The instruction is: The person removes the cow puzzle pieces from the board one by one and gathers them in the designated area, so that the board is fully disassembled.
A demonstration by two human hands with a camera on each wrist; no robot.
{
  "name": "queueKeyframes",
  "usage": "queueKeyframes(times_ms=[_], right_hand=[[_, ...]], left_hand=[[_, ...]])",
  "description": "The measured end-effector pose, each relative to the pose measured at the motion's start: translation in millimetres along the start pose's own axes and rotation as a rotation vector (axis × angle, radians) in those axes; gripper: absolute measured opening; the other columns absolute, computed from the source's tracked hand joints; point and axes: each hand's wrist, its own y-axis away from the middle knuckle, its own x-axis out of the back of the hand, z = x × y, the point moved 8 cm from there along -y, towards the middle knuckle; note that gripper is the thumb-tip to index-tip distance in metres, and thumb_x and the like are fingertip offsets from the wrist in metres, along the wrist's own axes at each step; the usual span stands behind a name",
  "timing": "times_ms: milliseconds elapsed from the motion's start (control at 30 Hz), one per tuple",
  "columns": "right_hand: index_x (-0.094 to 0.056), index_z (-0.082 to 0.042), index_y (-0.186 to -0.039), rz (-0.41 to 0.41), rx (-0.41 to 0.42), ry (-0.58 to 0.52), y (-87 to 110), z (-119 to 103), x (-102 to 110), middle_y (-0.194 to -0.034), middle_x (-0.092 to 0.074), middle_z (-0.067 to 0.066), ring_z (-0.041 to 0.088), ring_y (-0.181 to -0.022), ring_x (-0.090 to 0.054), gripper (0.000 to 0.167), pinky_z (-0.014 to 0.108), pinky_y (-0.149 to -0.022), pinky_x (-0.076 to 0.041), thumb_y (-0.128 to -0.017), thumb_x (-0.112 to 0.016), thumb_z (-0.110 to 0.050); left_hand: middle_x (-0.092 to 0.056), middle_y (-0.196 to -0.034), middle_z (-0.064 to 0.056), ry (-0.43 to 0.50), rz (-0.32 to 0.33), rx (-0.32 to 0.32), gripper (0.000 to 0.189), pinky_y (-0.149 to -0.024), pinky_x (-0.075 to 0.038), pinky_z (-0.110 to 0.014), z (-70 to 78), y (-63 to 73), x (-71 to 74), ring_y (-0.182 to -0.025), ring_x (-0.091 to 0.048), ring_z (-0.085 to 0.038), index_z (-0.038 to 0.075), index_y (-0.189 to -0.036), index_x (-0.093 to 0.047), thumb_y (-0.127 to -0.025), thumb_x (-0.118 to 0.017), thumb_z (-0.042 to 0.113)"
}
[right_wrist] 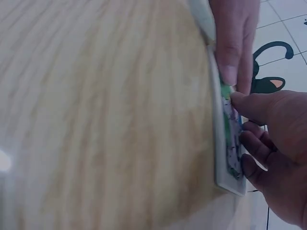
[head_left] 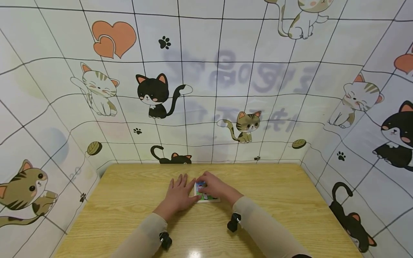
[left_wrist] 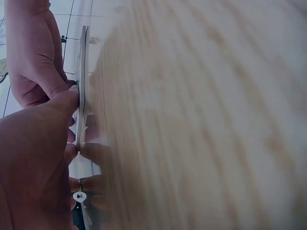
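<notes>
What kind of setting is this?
Likely a small staged recording booth, not a lived-in room: a wooden table enclosed by cartoon-cat wallpaper, with both hands on a small picture board.

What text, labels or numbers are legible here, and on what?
None can be read.
Back wall: large grey characters across the middle, blurred and unreadable.
Colourful puzzle board under both hands: a picture, with no words that can be made out.
Wooden table: no text.
The wrist views show the board edge-on, with no lettering visible.
</notes>
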Motion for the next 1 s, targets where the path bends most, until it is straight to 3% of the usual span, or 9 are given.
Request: queueKeyframes(times_ms=[267,467,700,1000], right_hand=[[-0.074,-0.006,-0.139,0.029,0.002,0.002,-1.8,0.2,-0.5,-0.124,-0.061,0.009,0.017,-0.104,-0.058,0.034,0.041,-0.096,-0.054,-0.106,-0.078,-0.015],[-0.073,-0.008,-0.139,0.001,-0.008,0.022,-3.4,-1.0,2.6,-0.126,-0.061,0.01,0.018,-0.105,-0.059,0.036,0.042,-0.1,-0.055,-0.105,-0.08,-0.018],[-0.071,-0.007,-0.137,-0.01,-0.02,-0.036,-5.8,1.6,2.6,-0.128,-0.06,0.012,0.027,-0.116,-0.062,0.036,0.051,-0.108,-0.053,-0.103,-0.082,-0.015],[-0.068,-0.009,-0.135,-0.015,-0.058,-0.098,-7.1,6.2,1.7,-0.127,-0.057,0.009,0.023,-0.113,-0.058,0.035,0.049,-0.107,-0.051,-0.103,-0.082,-0.015]], left_hand=[[-0.023,-0.18,-0.025,0.011,-0.017,-0.007,0.086,-0.129,-0.012,-0.073,-3.3,-1.8,-0.1,-0.168,-0.017,-0.046,0.023,-0.175,-0.038,-0.106,-0.056,0.071],[-0.023,-0.18,-0.024,0.009,-0.017,-0.003,0.086,-0.13,-0.012,-0.073,-3.7,-2.6,-0.7,-0.168,-0.017,-0.046,0.025,-0.175,-0.037,-0.106,-0.056,0.072],[-0.024,-0.18,-0.025,0.022,-0.012,0.0,0.087,-0.13,-0.011,-0.072,-4.0,-3.1,-1.9,-0.168,-0.017,-0.046,0.026,-0.175,-0.036,-0.105,-0.058,0.073],[-0.024,-0.18,-0.026,0.025,-0.015,0.002,0.086,-0.13,-0.01,-0.073,-2.6,-2.6,0.9,-0.168,-0.016,-0.047,0.026,-0.176,-0.036,-0.105,-0.06,0.07]])
